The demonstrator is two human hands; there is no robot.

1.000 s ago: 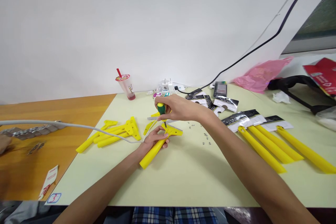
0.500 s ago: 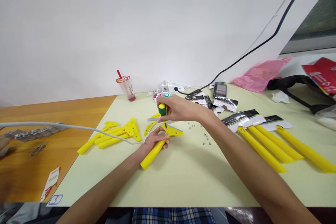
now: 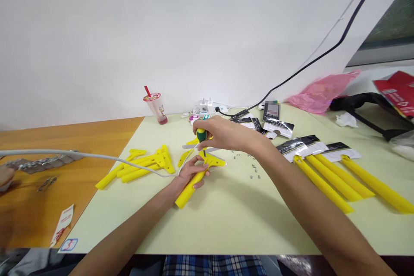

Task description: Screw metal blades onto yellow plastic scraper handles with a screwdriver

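Observation:
My left hand [image 3: 193, 172] is wrapped round a yellow scraper [image 3: 189, 190], its handle slanting toward me and its wide head pointing away. From above, my right hand [image 3: 218, 133] grips the green and yellow handle of a screwdriver [image 3: 201, 135]. The screwdriver stands upright with its tip on the scraper's head; the screw under it is too small to see. Just behind lie more yellow scraper parts [image 3: 184, 158] and a flat metal blade [image 3: 211, 149]. Small metal screws [image 3: 254, 166] are scattered right of my hands.
Several yellow scrapers [image 3: 142, 168] lie at left. At right are yellow handles [image 3: 326, 181] with black-and-white cards [image 3: 293, 148]. A cup with a straw [image 3: 157, 110] stands by the wall. A white cable [image 3: 106, 159] crosses over my left wrist. At the far left edge shows another person's hand [image 3: 5, 177].
Both hands keep their grips, with the screwdriver still on the scraper's head. The scraper handle's near end has shifted slightly right. The other person's hand at far left has moved a little.

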